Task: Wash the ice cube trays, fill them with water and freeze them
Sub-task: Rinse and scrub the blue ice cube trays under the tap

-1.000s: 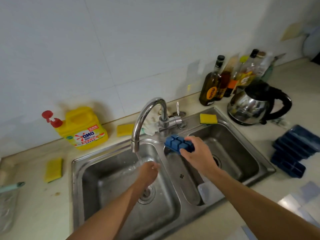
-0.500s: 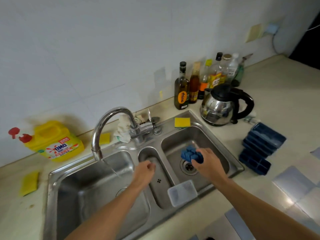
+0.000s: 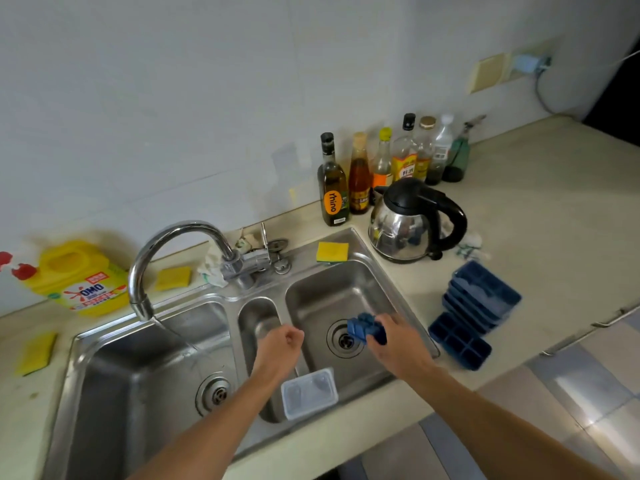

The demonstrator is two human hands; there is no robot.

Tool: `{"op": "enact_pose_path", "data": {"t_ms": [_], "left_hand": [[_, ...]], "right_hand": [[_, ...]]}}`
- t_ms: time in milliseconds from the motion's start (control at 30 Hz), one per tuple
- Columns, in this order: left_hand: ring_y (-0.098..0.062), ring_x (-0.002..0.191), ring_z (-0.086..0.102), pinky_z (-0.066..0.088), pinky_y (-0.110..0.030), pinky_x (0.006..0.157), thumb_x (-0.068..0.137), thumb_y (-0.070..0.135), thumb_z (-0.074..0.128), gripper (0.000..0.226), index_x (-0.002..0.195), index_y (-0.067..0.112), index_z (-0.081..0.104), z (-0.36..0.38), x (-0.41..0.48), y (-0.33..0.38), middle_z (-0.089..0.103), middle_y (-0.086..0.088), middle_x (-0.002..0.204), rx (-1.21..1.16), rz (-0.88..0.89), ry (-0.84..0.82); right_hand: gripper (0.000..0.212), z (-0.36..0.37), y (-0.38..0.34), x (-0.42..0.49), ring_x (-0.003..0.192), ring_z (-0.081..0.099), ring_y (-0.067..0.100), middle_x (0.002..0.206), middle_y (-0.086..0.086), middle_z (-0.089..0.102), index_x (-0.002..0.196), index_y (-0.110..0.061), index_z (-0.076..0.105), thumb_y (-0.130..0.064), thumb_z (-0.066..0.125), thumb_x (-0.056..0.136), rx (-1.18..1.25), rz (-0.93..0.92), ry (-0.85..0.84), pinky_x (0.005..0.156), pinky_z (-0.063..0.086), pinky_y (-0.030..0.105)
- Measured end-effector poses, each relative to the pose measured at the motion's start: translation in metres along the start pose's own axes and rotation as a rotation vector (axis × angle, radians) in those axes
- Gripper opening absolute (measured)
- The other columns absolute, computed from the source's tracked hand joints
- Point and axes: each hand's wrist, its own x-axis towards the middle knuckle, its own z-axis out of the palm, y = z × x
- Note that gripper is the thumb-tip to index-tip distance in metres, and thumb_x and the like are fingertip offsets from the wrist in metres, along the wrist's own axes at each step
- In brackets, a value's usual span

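Head view: the right hand [image 3: 398,341], grasping the blue ice tray [image 3: 363,329], has moved it from the tap [image 3: 138,271] to above the right basin [image 3: 332,289]. The left hand [image 3: 280,344], clenched empty, has left the stream [image 3: 173,332]. Rinsing seems done; the stack of trays [image 3: 483,294] awaits.

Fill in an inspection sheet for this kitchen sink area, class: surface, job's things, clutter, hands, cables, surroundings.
Surface: beige countertop with a three-basin steel sink; the faucet runs into the left basin.
Job's things: one blue ice cube tray held over the right basin; stack of ice cube trays on the counter right of the sink.
Clutter: OMO detergent jug, yellow sponges, kettle, row of bottles, clear container on the sink's front edge.
Hands: right hand grips the tray; left hand is curled, holding nothing, over the middle basin.
Cables: grey cord hangs from a wall plug.
Surroundings: white wall, tiled floor.
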Motion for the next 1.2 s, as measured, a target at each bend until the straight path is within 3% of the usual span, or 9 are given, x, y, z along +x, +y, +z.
{"op": "enact_pose_path", "data": {"t_ms": [133,200,300,400,667,800,967,1100,1200], "left_hand": [[-0.012,0.075,0.065,0.047,-0.022,0.071,0.100,0.027,0.057,0.018,0.098,0.018,0.072,0.013,0.015,0.013,0.068,0.005,0.078,-0.007,0.012,-0.023],[-0.020,0.083,0.067,0.045,-0.024,0.075,0.100,0.026,0.056,0.020,0.104,0.016,0.073,0.018,0.023,0.022,0.071,-0.002,0.088,-0.005,0.010,-0.016],[-0.013,0.090,0.062,0.042,-0.022,0.080,0.100,0.020,0.057,0.016,0.107,0.019,0.071,0.025,0.036,0.033,0.069,0.004,0.099,-0.023,0.081,-0.038],[-0.017,0.093,0.065,0.046,-0.024,0.077,0.101,0.016,0.057,0.015,0.111,0.013,0.068,0.030,0.050,0.040,0.072,-0.003,0.106,-0.024,0.147,-0.100],[-0.016,0.103,0.063,0.045,-0.022,0.079,0.100,0.011,0.055,0.026,0.125,0.011,0.062,0.031,0.068,0.040,0.070,-0.003,0.115,-0.020,0.141,-0.141],[-0.026,0.112,0.064,0.053,-0.037,0.096,0.096,-0.003,0.058,0.035,0.131,0.000,0.057,0.036,0.066,0.041,0.066,-0.013,0.123,-0.108,0.145,-0.155],[-0.013,0.095,0.067,0.055,-0.021,0.077,0.097,0.003,0.060,0.025,0.121,0.008,0.063,0.049,0.051,0.058,0.069,-0.002,0.109,-0.339,0.122,-0.101],[-0.013,0.081,0.075,0.058,-0.023,0.064,0.101,0.004,0.055,0.018,0.107,0.015,0.067,0.066,0.031,0.087,0.076,-0.001,0.096,-0.519,0.096,-0.041],[-0.014,0.076,0.075,0.058,-0.024,0.061,0.101,0.004,0.055,0.020,0.102,0.019,0.069,0.079,0.016,0.104,0.076,-0.001,0.089,-0.494,0.099,0.027]], "right_hand": [[0.046,-0.013,-0.014,0.010,0.101,0.054,0.007,0.126,-0.005,0.052,0.132,-0.023,0.052,-0.048,0.058,0.094,0.229,-0.164,0.326,0.079,0.042,0.012],[0.046,-0.022,-0.018,0.017,0.103,0.054,0.007,0.127,-0.006,0.050,0.132,-0.023,0.051,-0.047,0.058,0.094,0.216,-0.193,0.296,0.079,0.043,0.009],[0.048,-0.022,-0.007,0.018,0.111,0.057,0.017,0.133,0.002,0.055,0.137,-0.019,0.052,-0.043,0.058,0.096,0.010,-0.097,0.052,0.093,0.051,0.029],[0.051,-0.020,0.003,0.020,0.115,0.057,0.018,0.134,0.000,0.050,0.140,-0.018,0.049,-0.044,0.058,0.098,0.072,-0.061,0.127,0.101,0.051,0.035],[0.048,-0.005,-0.003,0.027,0.113,0.053,0.013,0.131,-0.002,0.051,0.138,-0.020,0.052,-0.040,0.062,0.095,0.067,-0.064,0.152,0.093,0.044,0.021],[0.031,-0.006,-0.011,0.033,0.094,0.062,0.002,0.110,-0.012,0.063,0.120,-0.028,0.061,-0.041,0.065,0.092,0.380,0.073,0.176,0.076,0.050,0.015],[0.021,-0.039,-0.010,0.040,0.067,0.076,0.023,0.096,0.014,0.073,0.105,-0.011,0.067,-0.030,0.064,0.098,1.065,0.396,-0.062,0.064,0.064,0.035],[0.026,-0.068,0.008,0.024,0.071,0.074,0.036,0.101,0.023,0.072,0.107,-0.012,0.066,-0.036,0.058,0.102,1.140,0.473,-0.271,0.063,0.061,0.039],[0.037,-0.089,0.025,0.013,0.074,0.075,0.035,0.094,0.020,0.075,0.108,-0.011,0.066,-0.043,0.047,0.106,0.933,0.377,-0.295,0.063,0.061,0.040]]}}
